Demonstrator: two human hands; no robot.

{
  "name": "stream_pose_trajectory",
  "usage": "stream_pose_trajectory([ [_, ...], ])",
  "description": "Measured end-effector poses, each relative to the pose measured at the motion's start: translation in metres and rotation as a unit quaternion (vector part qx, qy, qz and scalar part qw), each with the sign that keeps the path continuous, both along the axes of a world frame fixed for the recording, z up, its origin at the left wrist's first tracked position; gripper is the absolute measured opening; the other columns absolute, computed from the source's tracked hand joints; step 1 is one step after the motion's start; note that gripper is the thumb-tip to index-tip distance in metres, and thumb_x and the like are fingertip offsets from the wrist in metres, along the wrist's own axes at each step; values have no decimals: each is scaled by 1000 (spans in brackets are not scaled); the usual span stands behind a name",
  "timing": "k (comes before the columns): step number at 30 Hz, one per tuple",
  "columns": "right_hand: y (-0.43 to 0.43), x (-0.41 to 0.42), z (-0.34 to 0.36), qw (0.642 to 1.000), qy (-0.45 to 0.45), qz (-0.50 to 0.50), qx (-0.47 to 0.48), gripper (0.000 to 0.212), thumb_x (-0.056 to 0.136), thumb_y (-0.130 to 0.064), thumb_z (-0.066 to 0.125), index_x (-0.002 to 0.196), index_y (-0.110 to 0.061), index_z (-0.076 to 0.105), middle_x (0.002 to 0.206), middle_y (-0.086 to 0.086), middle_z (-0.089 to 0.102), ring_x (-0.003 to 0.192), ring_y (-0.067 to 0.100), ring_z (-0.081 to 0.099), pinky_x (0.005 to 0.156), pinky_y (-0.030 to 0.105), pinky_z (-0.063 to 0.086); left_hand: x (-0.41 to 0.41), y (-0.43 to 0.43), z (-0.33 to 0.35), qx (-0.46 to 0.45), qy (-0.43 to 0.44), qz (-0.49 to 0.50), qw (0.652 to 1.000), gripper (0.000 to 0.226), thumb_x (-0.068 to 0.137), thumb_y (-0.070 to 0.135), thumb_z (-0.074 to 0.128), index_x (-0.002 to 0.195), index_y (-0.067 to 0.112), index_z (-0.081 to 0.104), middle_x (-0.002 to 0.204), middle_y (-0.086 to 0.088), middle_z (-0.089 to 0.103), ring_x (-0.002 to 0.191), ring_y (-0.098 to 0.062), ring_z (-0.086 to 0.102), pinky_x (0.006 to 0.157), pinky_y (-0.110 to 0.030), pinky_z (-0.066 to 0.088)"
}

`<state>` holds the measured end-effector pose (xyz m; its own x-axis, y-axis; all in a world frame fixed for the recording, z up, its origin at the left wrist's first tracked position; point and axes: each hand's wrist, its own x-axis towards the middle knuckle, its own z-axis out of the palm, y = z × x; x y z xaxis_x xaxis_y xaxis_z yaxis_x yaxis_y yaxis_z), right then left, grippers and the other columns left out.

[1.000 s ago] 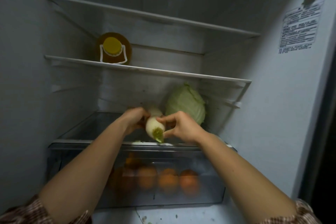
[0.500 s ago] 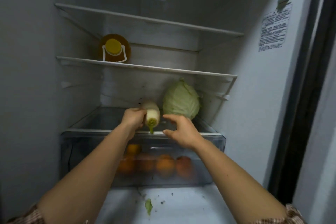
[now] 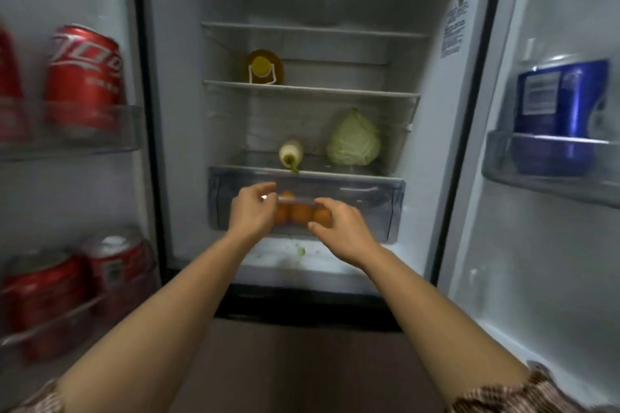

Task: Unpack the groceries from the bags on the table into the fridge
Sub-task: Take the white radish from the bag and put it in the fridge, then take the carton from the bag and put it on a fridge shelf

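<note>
Fridge (image 3: pixel 432 151) open, radish (image 3: pixel 290 151) beside cabbage (image 3: pixel 353 139), hands empty

White radish (image 3: pixel 290 151) lying on fridge shelf (image 3: pixel 335 170), green cabbage (image 3: pixel 354 139) beside it

Drawer (image 3: pixel 369 204) behind both hands: clear plastic, glossy, ribbed at the edges.
Shelves (image 3: pixel 312 90) above the hands: clear, smooth, white-trimmed.
Red cans (image 3: pixel 84 77) far left of the left hand (image 3: pixel 253 211): shiny metal.
Blue can (image 3: pixel 560 100) far right of the right hand (image 3: pixel 339 228): glossy metal, paper-like label.
Cabbage (image 3: pixel 354 139) above the right hand: matt, veined leaf.
Radish (image 3: pixel 290 152) above the left hand: smooth, pale skin.
Sleeves (image 3: pixel 523 396) below the hands: checked woven cloth.
</note>
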<state>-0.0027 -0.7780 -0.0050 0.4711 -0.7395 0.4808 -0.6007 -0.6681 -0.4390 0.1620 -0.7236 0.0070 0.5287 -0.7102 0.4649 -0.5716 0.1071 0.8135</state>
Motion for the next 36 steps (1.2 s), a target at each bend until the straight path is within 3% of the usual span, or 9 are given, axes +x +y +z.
stream_pose_trajectory([
  [5, 76, -1, -7, 998, 45, 43, 6, 59, 91, -37, 59, 144, -18, 41, 147, 3, 44, 135, 22, 39, 108, 36, 35, -16, 112, -13, 14, -94, 25, 995, 33, 94, 15, 50, 125, 14, 61, 120, 1, 65, 114, -14, 57, 92, -20, 38],
  [9, 131, 24, 1, 995, 50, 90, -11, 58, 92, -36, 58, 143, -18, 40, 147, 4, 44, 135, 22, 39, 109, 37, 34, 5, 189, -13, 27, -176, 96, 979, 34, 92, 18, 52, 124, 14, 61, 119, -9, 64, 112, -25, 58, 95, -32, 42],
  [14, 211, 80, 2, 982, 46, 182, -36, 54, 89, -32, 62, 139, -15, 47, 139, 8, 52, 129, 25, 47, 106, 35, 38, 44, 290, -21, 48, -217, 179, 958, 36, 83, 22, 49, 113, 14, 67, 110, -9, 67, 103, -27, 60, 90, -34, 45],
  [18, 285, 137, -1, 964, 59, 253, -62, 53, 87, -32, 63, 135, -13, 51, 133, 10, 57, 122, 28, 52, 102, 39, 41, 87, 387, -38, 90, -219, 245, 940, 37, 88, 26, 46, 121, 16, 61, 123, -6, 61, 115, -26, 55, 96, -39, 45],
  [27, 511, 266, -44, 920, 100, 377, -39, 58, 93, -35, 57, 145, -16, 39, 146, 8, 44, 134, 26, 40, 109, 41, 35, 178, 638, -82, 247, -192, 375, 873, 43, 94, 30, 47, 136, 17, 46, 138, -6, 47, 128, -23, 40, 96, -37, 40],
  [36, 752, 384, -103, 865, 203, 455, -61, 59, 93, -40, 53, 145, -18, 36, 145, 7, 44, 131, 28, 40, 105, 45, 37, 239, 888, -142, 368, -152, 459, 794, 41, 92, 29, 45, 129, 14, 50, 132, -8, 51, 120, -26, 47, 93, -38, 42],
])
